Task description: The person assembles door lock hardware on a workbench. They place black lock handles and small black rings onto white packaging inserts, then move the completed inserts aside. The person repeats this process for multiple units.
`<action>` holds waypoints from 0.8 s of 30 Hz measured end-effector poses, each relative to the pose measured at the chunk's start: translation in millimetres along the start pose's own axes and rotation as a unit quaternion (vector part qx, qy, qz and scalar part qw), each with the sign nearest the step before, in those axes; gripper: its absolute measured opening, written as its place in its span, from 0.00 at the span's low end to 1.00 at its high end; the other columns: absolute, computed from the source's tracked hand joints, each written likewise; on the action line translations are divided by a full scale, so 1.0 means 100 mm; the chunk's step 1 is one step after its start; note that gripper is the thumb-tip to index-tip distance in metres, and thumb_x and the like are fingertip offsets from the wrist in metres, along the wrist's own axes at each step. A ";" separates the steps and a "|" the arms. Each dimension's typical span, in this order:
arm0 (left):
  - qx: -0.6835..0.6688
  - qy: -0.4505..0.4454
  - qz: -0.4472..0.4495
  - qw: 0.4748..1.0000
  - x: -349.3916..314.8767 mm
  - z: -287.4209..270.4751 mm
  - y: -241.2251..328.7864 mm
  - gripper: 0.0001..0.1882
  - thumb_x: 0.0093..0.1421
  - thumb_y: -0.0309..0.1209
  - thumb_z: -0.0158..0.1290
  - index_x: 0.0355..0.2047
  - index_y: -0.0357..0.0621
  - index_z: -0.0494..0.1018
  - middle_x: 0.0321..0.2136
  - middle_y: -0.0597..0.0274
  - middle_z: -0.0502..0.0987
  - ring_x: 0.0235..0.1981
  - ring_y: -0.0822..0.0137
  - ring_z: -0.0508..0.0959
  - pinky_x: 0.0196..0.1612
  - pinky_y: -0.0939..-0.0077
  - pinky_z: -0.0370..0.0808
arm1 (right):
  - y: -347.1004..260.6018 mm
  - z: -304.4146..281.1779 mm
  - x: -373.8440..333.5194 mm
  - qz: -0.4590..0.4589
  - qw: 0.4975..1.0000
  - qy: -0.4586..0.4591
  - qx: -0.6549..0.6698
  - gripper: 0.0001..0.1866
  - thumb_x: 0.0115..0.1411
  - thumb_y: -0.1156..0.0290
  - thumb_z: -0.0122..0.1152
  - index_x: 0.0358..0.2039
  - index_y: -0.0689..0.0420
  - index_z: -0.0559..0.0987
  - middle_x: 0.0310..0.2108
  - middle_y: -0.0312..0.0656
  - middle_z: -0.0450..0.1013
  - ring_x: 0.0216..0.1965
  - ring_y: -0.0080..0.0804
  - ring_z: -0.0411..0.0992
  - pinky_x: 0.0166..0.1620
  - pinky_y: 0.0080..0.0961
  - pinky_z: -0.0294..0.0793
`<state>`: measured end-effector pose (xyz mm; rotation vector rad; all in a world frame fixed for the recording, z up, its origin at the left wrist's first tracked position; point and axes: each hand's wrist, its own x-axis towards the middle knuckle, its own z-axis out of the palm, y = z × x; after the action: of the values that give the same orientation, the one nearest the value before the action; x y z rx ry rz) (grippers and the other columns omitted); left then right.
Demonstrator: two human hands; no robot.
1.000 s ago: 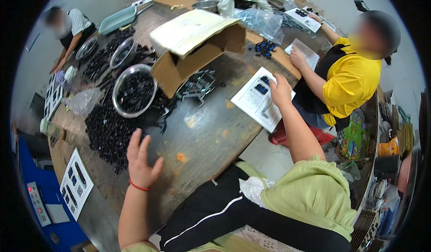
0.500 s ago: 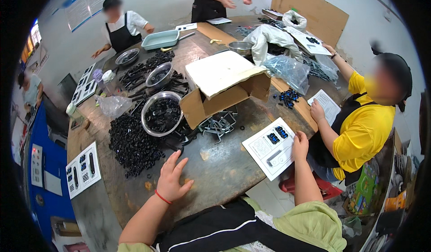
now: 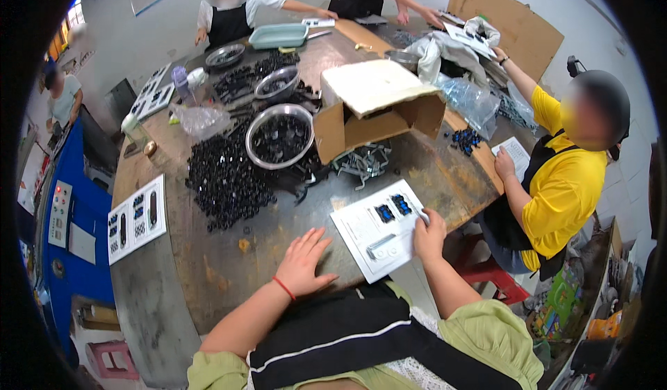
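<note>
The right hand [image 3: 429, 235] grips a white card [image 3: 354, 217] bearing dark pieces [image 3: 401, 205]; the left hand [image 3: 303, 261] is spread wide over the table [image 3: 299, 215].

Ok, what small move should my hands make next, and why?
Probably bring the white sheet farther in over the table: your right hand holds its right side, its near corner seems to reach past the table's edge, and your left hand, close by, looks empty and could steady it.
</note>
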<state>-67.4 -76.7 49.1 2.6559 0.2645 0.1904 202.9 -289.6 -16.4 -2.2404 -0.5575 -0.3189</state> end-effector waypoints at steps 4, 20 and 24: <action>0.032 -0.043 -0.045 0.998 -0.22 0.12 -0.09 0.47 0.52 0.52 0.61 0.67 0.46 0.56 0.68 0.48 0.55 0.71 0.51 0.51 0.70 0.45 0.46 | -0.29 0.19 -0.35 -0.030 0.997 -0.073 0.025 0.21 0.55 0.65 0.56 0.50 0.57 0.75 0.48 0.52 0.73 0.53 0.52 0.66 0.59 0.43 0.61; -0.061 0.101 -0.263 0.957 -1.52 0.06 -0.48 0.39 0.57 0.45 0.58 0.65 0.42 0.59 0.62 0.48 0.66 0.68 0.49 0.58 0.70 0.47 0.46 | -1.16 0.46 -1.10 -0.160 0.928 -0.315 0.119 0.21 0.57 0.67 0.60 0.50 0.60 0.72 0.57 0.54 0.66 0.59 0.53 0.61 0.62 0.43 0.59; -0.106 0.154 -0.283 0.941 -1.66 0.05 -0.48 0.39 0.55 0.47 0.60 0.63 0.42 0.63 0.58 0.48 0.70 0.65 0.50 0.63 0.68 0.46 0.50 | -1.24 0.53 -1.06 -0.130 0.914 -0.357 0.143 0.21 0.57 0.68 0.60 0.50 0.60 0.72 0.54 0.53 0.67 0.56 0.51 0.64 0.59 0.41 0.63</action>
<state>-234.7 -73.2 8.2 2.2204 1.0271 0.4164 52.5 -206.8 -13.2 -1.9482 -1.2056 0.4594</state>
